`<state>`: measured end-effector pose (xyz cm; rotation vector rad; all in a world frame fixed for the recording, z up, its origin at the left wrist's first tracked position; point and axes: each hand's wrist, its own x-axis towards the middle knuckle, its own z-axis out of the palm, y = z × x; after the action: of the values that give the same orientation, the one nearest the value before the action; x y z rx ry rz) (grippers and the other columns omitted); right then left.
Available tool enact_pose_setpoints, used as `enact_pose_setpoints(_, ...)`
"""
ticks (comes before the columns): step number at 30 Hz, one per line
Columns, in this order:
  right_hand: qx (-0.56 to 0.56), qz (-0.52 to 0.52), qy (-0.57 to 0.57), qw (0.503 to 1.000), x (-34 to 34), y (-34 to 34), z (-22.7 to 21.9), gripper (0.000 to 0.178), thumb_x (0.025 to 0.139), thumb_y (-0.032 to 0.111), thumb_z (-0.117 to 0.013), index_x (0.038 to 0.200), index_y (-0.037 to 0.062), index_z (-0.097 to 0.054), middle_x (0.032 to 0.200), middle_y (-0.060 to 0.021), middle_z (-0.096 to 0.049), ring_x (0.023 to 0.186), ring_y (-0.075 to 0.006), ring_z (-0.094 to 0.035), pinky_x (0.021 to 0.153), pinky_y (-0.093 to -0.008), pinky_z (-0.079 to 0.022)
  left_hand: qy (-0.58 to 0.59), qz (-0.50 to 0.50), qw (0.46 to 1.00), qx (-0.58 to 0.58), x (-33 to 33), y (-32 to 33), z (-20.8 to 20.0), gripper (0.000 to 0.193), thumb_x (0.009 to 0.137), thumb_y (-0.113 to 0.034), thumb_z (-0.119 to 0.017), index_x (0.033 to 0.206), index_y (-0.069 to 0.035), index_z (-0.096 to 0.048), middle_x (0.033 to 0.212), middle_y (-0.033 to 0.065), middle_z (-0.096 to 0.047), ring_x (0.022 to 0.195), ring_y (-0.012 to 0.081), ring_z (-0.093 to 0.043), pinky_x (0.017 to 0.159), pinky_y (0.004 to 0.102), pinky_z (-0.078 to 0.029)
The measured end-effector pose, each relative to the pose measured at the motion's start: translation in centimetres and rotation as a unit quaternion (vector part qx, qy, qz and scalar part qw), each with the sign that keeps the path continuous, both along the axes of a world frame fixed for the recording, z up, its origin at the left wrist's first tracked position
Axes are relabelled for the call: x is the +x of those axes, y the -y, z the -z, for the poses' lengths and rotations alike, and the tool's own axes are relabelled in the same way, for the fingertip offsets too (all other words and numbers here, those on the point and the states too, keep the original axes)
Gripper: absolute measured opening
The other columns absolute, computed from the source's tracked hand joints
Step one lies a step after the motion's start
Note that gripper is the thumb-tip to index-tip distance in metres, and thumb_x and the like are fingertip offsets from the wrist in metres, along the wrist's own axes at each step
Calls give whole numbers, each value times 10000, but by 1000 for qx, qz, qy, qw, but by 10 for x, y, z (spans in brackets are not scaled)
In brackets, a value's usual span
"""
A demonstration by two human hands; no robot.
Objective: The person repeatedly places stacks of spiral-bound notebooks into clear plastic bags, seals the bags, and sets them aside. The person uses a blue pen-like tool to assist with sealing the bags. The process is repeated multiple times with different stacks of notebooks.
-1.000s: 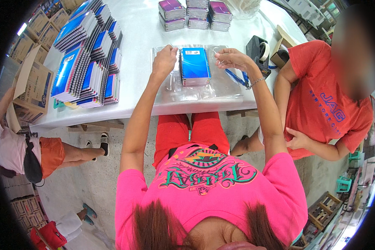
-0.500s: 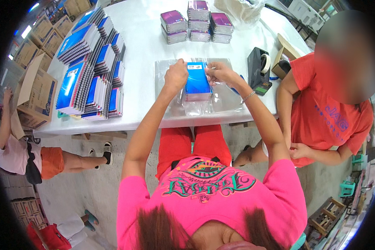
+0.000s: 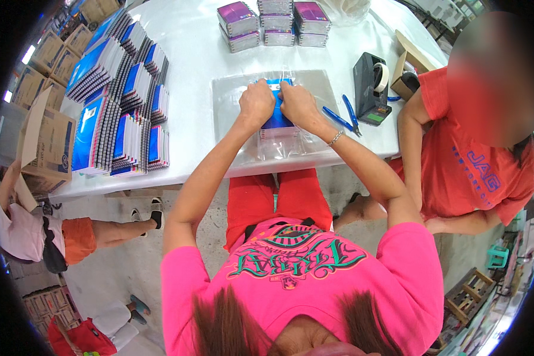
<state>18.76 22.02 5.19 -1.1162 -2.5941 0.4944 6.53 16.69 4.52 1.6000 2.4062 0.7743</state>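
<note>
A small stack of spiral notebooks with a bright blue cover (image 3: 277, 120) lies before me, in a clear plastic bag (image 3: 279, 149). Over its upper left side, my left hand (image 3: 257, 105) is closed, its fingers curled on the bag. Beside it, my right hand (image 3: 301, 108) is closed at the upper right of the cover. Thin plastic shows around and beyond both hands; the exact fingertip grip is hidden. Underneath spread flat clear plastic bags (image 3: 225, 113). Blue-handled nippers (image 3: 351, 116) rest right of my right hand, their handles apart.
Tall stacks of blue spiral notebooks (image 3: 92, 127) stand on the left. Wrapped purple notebooks (image 3: 237, 19) are piled at the far side. A black tape dispenser (image 3: 371, 89) and a small open carton (image 3: 410, 68) sit right, near a person in red (image 3: 474, 172). Cardboard boxes (image 3: 56, 142) stand beyond the table's left edge.
Both hands have come closer together over the notebooks' top end. My right hand has turned knuckles up, and the nippers, earlier partly behind my right wrist, now show fully.
</note>
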Motion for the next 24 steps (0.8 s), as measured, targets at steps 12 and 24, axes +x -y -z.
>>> enact_pose_setpoints(12,3,-35,-32,999,4,-14,9,168,840,99,-592,977,3,-580,865,-244,-667,837,-417,-653,737,-512,-505,77,250,965,-23,-57,27,-17,377,774,-302,-619,1096,-109,-648,1320,146,-482,1222,340,-488,1003,457,-409)
enact_pose_setpoints(24,-27,-28,-86,996,9,-17,11,199,919,192,-520,1019,28,-570,877,-251,-656,857,-441,-626,743,-538,-458,21,247,969,-2,-45,36,6,743,760,-535,-717,1404,-264,-466,1499,28,-386,1307,394,-406,1080,523,-336)
